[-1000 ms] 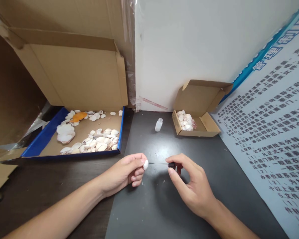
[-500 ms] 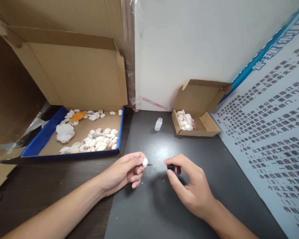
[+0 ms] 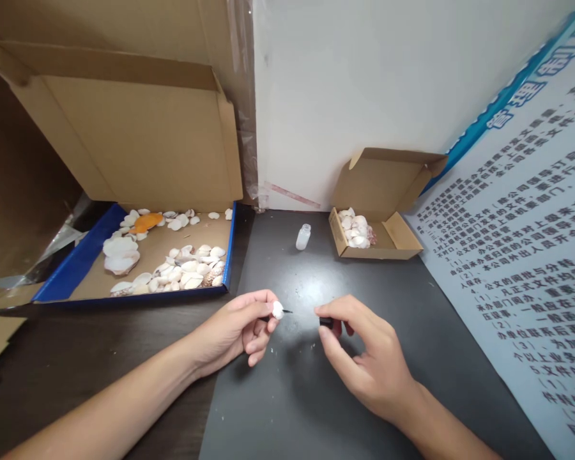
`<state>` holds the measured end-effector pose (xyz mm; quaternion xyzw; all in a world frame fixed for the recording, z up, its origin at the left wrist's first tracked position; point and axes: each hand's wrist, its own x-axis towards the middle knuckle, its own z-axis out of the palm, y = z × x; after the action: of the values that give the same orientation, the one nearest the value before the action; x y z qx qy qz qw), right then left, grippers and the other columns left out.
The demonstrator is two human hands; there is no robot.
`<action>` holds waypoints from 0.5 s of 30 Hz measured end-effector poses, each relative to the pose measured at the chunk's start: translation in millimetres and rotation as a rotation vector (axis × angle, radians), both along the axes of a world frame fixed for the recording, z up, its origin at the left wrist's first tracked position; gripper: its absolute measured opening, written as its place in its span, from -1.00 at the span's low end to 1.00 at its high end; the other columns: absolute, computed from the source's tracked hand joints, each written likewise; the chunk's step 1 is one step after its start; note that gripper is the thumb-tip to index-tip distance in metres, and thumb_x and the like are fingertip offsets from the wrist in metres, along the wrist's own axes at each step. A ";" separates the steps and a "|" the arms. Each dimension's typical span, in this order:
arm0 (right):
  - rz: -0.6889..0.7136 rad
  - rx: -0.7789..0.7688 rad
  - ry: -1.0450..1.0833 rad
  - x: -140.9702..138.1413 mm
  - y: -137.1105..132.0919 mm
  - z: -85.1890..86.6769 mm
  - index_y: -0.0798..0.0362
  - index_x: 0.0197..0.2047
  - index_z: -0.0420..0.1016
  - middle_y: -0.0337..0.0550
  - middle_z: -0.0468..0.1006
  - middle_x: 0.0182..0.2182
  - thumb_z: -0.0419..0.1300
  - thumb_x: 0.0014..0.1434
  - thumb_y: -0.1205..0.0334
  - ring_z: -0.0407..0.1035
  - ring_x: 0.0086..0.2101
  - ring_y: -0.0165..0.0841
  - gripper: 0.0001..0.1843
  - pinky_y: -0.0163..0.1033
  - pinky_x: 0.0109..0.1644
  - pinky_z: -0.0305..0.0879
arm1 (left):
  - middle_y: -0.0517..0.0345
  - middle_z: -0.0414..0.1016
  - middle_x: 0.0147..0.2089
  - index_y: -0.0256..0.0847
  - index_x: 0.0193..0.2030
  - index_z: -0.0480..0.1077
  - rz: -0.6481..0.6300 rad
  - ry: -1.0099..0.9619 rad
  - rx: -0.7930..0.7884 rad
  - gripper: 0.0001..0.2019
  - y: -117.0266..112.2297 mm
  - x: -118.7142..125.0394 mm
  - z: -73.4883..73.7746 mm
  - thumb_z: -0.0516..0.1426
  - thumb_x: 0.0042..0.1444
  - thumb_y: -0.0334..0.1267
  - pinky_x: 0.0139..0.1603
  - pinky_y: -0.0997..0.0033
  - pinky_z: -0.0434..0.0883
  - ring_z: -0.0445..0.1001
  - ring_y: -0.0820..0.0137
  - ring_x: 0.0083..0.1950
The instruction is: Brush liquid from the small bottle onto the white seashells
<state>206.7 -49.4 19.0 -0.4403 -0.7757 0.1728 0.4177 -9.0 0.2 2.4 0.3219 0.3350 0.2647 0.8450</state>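
Between the thumb and fingers of my left hand (image 3: 249,322) is a small white seashell (image 3: 278,310). My right hand (image 3: 364,351) pinches a black brush cap (image 3: 325,321) over the dark mat. A thin dark brush tip (image 3: 288,311) is at the shell's right side; the stem between tip and cap barely shows, and I cannot tell whether the tip touches the shell. Beyond both hands, a small whitish bottle (image 3: 303,237) stands upright with no cap on it.
On the left, a blue-edged cardboard box (image 3: 71,281) lies open, holding many shells and an orange one (image 3: 147,222). A smaller open carton (image 3: 378,253) with shells stands at the back right. A printed sheet (image 3: 517,268) runs along the right side, and a white panel (image 3: 364,76) rises behind.
The view has shifted slightly, moving the boxes a little left in the picture. Both hands keep their grips, with the shell and brush cap almost in the same places.
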 end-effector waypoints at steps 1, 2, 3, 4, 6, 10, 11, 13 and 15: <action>0.030 0.005 0.012 -0.1 -0.2 0.3 0.03 -0.09 0.45 -0.19 0.53 -0.36 0.15 0.19 0.46 0.39 -0.45 -0.40 -0.77 -0.28 -0.36 0.35 | 0.28 0.34 -0.44 -0.24 -0.35 0.30 0.003 0.001 0.001 -0.86 -0.2 -0.1 -0.1 0.11 0.25 -0.30 -0.70 0.63 0.32 0.13 0.67 -0.69; 0.054 0.004 0.012 -0.3 -0.6 0.6 0.03 -0.09 0.45 -0.17 0.54 -0.33 0.14 0.19 0.47 0.41 -0.43 -0.40 -0.75 -0.27 -0.33 0.36 | 0.28 0.35 -0.43 -0.24 -0.35 0.29 0.005 0.002 0.003 -0.86 -0.5 -0.1 0.0 0.10 0.25 -0.30 -0.70 0.62 0.32 0.14 0.67 -0.69; 0.059 -0.002 -0.002 -0.5 -1.0 0.9 0.03 -0.10 0.45 -0.17 0.54 -0.33 0.14 0.19 0.47 0.41 -0.42 -0.39 -0.76 -0.26 -0.32 0.37 | 0.27 0.35 -0.42 -0.24 -0.35 0.29 0.007 0.003 0.004 -0.85 -0.8 -0.2 0.2 0.10 0.25 -0.30 -0.70 0.62 0.31 0.14 0.67 -0.69; 0.043 -0.009 -0.021 -0.6 -1.6 1.2 0.03 -0.12 0.46 -0.18 0.53 -0.35 0.14 0.18 0.47 0.41 -0.43 -0.38 -0.77 -0.26 -0.33 0.36 | 0.27 0.35 -0.42 -0.24 -0.36 0.28 0.007 0.005 0.004 -0.85 -1.2 -0.2 0.5 0.10 0.25 -0.30 -0.70 0.61 0.31 0.14 0.67 -0.69; 0.006 -0.009 -0.037 -0.7 -2.4 1.4 0.03 -0.15 0.46 -0.21 0.50 -0.41 0.15 0.17 0.47 0.37 -0.46 -0.39 -0.79 -0.27 -0.37 0.32 | 0.27 0.33 -0.44 -0.23 -0.38 0.26 0.006 0.007 -0.002 -0.84 -1.9 -0.1 1.5 0.10 0.24 -0.30 -0.68 0.60 0.30 0.15 0.65 -0.68; 0.076 0.000 -0.017 -0.7 -2.1 0.1 0.04 -0.08 0.44 -0.20 0.53 -0.36 0.17 0.19 0.45 0.38 -0.45 -0.42 -0.76 -0.31 -0.38 0.31 | 0.29 0.27 -0.50 -0.23 -0.37 0.26 0.019 0.005 -0.024 -0.86 -2.8 0.1 3.3 0.12 0.20 -0.34 -0.63 0.63 0.21 0.13 0.63 -0.62; 0.064 -0.009 -0.034 -0.7 -1.8 -0.4 0.04 -0.10 0.45 -0.21 0.53 -0.37 0.17 0.19 0.44 0.38 -0.45 -0.42 -0.78 -0.30 -0.38 0.31 | 0.29 0.26 -0.51 -0.23 -0.37 0.26 0.024 0.006 -0.025 -0.87 -2.9 0.1 3.4 0.12 0.19 -0.34 -0.62 0.63 0.19 0.13 0.63 -0.61; 0.002 -0.018 -0.060 -0.9 -1.3 -1.0 0.04 -0.16 0.46 -0.23 0.50 -0.42 0.17 0.18 0.44 0.37 -0.46 -0.41 -0.82 -0.29 -0.39 0.30 | 0.29 0.25 -0.51 -0.23 -0.38 0.26 0.026 0.011 -0.022 -0.87 -3.1 -0.1 3.2 0.13 0.18 -0.35 -0.60 0.62 0.17 0.11 0.62 -0.60; 0.008 -0.004 -0.035 -1.1 -1.1 -0.9 0.04 -0.14 0.45 -0.22 0.50 -0.41 0.17 0.18 0.44 0.37 -0.46 -0.41 -0.81 -0.30 -0.38 0.30 | 0.29 0.24 -0.51 -0.24 -0.39 0.26 0.019 0.013 -0.017 -0.86 -3.1 -0.2 2.9 0.13 0.17 -0.34 -0.58 0.61 0.16 0.11 0.62 -0.59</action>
<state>205.6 -50.5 18.1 -0.4409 -0.7843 0.1685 0.4026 -9.3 -3.0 5.3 0.3132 0.3457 0.2676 0.8431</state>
